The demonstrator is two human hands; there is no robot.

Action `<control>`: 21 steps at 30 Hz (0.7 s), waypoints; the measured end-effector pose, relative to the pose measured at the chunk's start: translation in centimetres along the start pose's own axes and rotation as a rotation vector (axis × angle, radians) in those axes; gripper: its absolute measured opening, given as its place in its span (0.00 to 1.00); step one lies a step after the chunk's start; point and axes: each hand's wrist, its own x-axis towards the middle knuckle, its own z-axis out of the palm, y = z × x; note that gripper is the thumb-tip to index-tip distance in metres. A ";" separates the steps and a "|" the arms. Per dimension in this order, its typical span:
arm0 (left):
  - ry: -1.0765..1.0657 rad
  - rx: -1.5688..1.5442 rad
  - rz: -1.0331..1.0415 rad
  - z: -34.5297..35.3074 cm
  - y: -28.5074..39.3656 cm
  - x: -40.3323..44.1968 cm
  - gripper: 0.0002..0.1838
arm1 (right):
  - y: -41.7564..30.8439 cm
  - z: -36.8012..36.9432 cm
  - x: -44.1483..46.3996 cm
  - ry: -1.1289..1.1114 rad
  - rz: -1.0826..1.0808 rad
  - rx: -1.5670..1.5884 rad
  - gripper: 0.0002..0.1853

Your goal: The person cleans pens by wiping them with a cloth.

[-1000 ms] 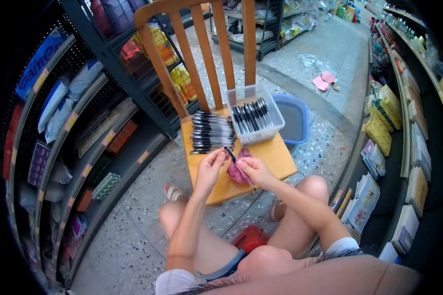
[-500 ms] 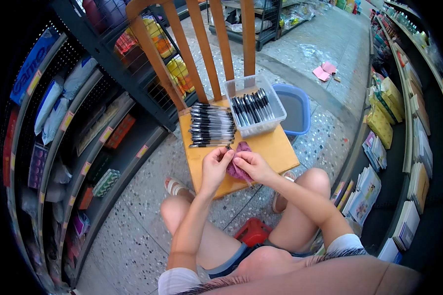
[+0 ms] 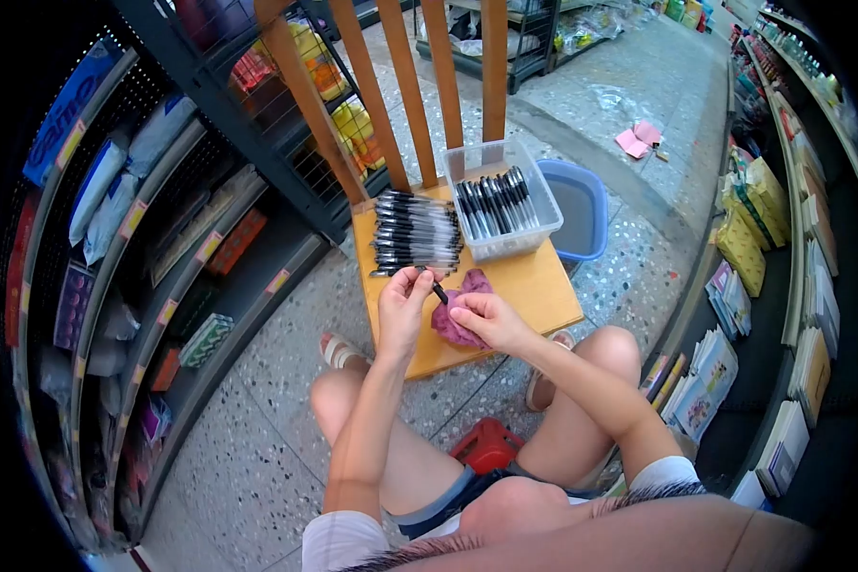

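My left hand (image 3: 404, 313) pinches one end of a black pen (image 3: 439, 292) over the front part of the wooden chair seat (image 3: 541, 296). My right hand (image 3: 491, 321) grips a crumpled purple cloth (image 3: 459, 329) close to the pen's other end; whether the cloth wraps the pen there I cannot tell. Just beyond my left hand, several clear pens with black caps (image 3: 416, 232) lie side by side in a pile on the seat. To their right stands a clear plastic box (image 3: 515, 247) with more such pens (image 3: 496, 204) inside.
A blue basin (image 3: 596, 221) of greyish water sits on the floor right of the chair. Stocked shelves curve along the left (image 3: 197, 241) and right (image 3: 789, 276). Slats of the chair back (image 3: 398, 91) rise behind the pens. Pink paper (image 3: 639, 139) lies on the floor farther off.
My left hand has drawn slightly left and up, away from my right hand, and more of the black pen shows between them. The purple cloth stays in my right hand.
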 end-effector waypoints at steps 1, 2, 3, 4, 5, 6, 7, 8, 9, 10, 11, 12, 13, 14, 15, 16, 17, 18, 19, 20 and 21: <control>0.006 -0.020 -0.002 0.1 0.1 0.1 0.07 | 0.1 -0.1 0.1 -0.010 0.008 -0.041 0.10; 0.024 -0.029 0.013 -0.1 -0.1 0.2 0.07 | 0.2 0.0 0.1 0.003 -0.014 -0.055 0.09; 0.040 -0.039 0.026 -0.3 -0.2 0.4 0.06 | 0.3 0.3 0.0 0.019 -0.035 -0.068 0.09; 0.055 -0.047 0.036 -0.5 -0.3 0.5 0.06 | 0.4 0.4 -0.1 0.036 -0.055 -0.079 0.09; 0.082 -0.038 0.036 -0.7 -0.4 0.6 0.06 | 0.5 0.4 -0.3 0.028 -0.046 -0.084 0.08; 0.081 -0.028 0.027 -0.6 -0.4 0.5 0.06 | 0.5 0.2 -0.3 0.021 -0.038 -0.087 0.08; 0.077 -0.017 0.019 -0.6 -0.4 0.5 0.06 | 0.6 0.2 -0.3 0.016 -0.032 -0.090 0.08; 0.072 -0.006 0.009 -0.5 -0.4 0.5 0.06 | 0.5 0.3 -0.4 0.041 -0.020 -0.018 0.08; 0.049 0.007 -0.008 -0.4 -0.5 0.3 0.06 | 0.3 0.5 -0.4 0.066 -0.009 0.053 0.08; 0.028 0.015 -0.024 -0.1 -0.6 0.0 0.06 | 0.2 0.5 -0.4 0.089 0.002 0.120 0.09; 0.008 0.020 -0.038 0.1 -0.8 -0.2 0.07 | 0.2 0.4 -0.3 0.083 -0.001 0.114 0.09; 0.010 0.028 -0.043 0.4 -0.8 -0.3 0.07 | 0.4 0.2 -0.3 0.075 0.000 0.106 0.09; 0.015 0.035 -0.048 0.6 -0.6 -0.4 0.07 | 0.4 0.1 -0.3 0.065 0.001 0.097 0.09; 0.021 0.043 -0.054 0.8 -0.5 -0.5 0.07 | 0.4 0.2 -0.3 0.077 -0.014 0.079 0.09; 0.025 0.026 -0.063 0.6 -0.5 -0.3 0.08 | 0.4 0.3 -0.3 0.087 -0.031 0.063 0.10; 0.021 0.012 -0.033 0.5 -0.6 -0.2 0.08 | 0.4 0.4 -0.2 0.091 -0.050 0.045 0.10; 0.020 0.000 0.000 0.4 -0.6 -0.1 0.08 | 0.0 0.4 -0.3 0.069 -0.006 0.021 0.11; 0.019 -0.008 0.033 0.1 -0.5 0.1 0.07 | -0.6 0.3 -0.4 0.046 0.035 -0.002 0.11; 0.008 -0.027 0.030 -0.1 -0.3 0.2 0.07 | -0.9 0.3 -0.4 0.026 0.076 -0.023 0.11; -0.004 -0.044 0.027 -0.4 -0.1 0.3 0.07 | -0.7 0.4 -0.4 0.029 0.051 -0.026 0.12; -0.015 -0.059 0.024 -0.7 0.1 0.5 0.07 | -0.4 0.6 -0.3 0.031 0.026 -0.028 0.12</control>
